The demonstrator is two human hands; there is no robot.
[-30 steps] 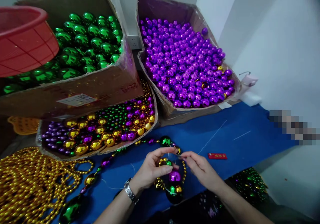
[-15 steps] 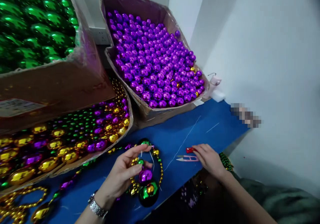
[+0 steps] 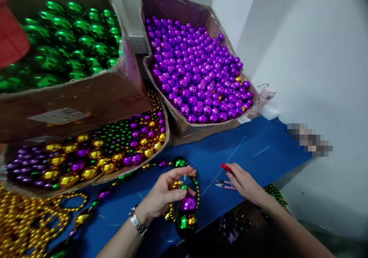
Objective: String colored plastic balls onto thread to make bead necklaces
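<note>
Left hand (image 3: pixel 165 194) pinching bead strand (image 3: pixel 186 208): light, slick, floppy, best held at thread; right hand (image 3: pixel 244 179) closing on snips (image 3: pixel 225 184), blue worktop (image 3: pixel 258 147)

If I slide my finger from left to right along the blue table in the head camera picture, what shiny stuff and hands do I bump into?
Pile of gold bead strings → left hand holding the bead necklace → thread snips → right hand on the snips → green bead strands at the table's edge.
</note>
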